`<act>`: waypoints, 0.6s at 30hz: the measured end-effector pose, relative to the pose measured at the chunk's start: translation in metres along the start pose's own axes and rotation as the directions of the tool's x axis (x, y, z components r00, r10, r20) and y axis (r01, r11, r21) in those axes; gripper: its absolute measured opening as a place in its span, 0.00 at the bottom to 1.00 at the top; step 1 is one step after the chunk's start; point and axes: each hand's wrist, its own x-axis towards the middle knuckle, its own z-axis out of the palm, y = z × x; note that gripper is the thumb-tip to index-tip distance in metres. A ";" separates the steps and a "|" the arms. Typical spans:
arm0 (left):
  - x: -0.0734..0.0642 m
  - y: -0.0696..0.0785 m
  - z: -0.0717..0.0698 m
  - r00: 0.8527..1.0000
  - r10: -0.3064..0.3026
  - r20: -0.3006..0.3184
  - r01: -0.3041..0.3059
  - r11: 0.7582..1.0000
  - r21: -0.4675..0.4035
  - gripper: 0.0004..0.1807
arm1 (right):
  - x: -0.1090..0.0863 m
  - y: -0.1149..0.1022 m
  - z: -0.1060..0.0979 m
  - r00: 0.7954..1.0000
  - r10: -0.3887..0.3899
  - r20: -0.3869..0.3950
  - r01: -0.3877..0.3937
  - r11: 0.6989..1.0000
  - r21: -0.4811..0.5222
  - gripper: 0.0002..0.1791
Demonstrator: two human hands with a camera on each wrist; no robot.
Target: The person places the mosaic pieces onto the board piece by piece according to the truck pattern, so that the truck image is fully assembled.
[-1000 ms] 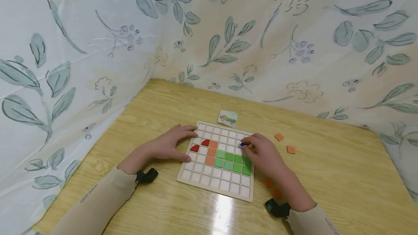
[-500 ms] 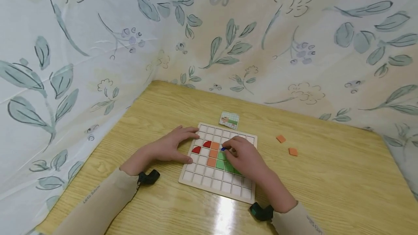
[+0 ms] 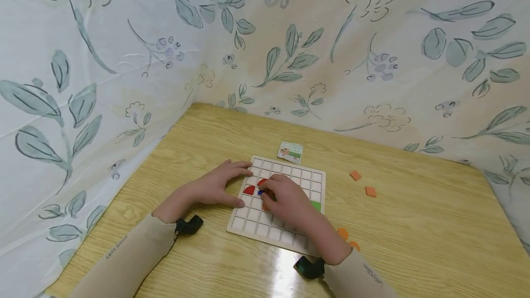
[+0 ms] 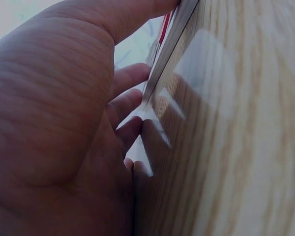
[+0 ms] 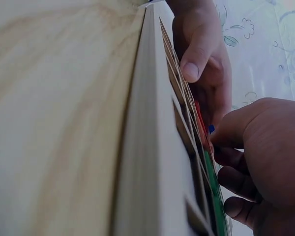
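A square white grid board [image 3: 244, 224] with a wooden rim lies on the table. My right hand [image 3: 287, 201] reaches over it and pinches a small blue tile [image 3: 260, 192] above a cell between two red quarter-round tiles, one of them this red tile [image 3: 249, 190]. In the right wrist view the blue tile [image 5: 211, 128] shows at the fingertips. My left hand [image 3: 217, 185] rests at the board's left edge, thumb and fingers spread along the rim. Beneath my right hand, most of the orange and green tiles are hidden; one green tile [image 3: 316, 206] shows at the right.
A small picture card [image 3: 290, 152] lies just behind the board. Two orange square tiles, one of them this orange tile [image 3: 355, 175], lie to the right. More orange pieces [image 3: 342, 233] sit partly behind my right forearm. A floral cloth [image 3: 314, 59] hangs around the table.
My right hand has carried the blue tile leftward across the board, from its right side to the cells by the red tiles. The left hand stays at the rim.
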 end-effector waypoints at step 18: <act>0.001 0.000 0.000 1.000 0.012 -0.008 -0.012 1.000 -0.002 0.46 | 0.007 0.000 0.009 0.991 -0.134 -0.028 0.131 0.988 -0.088 0.06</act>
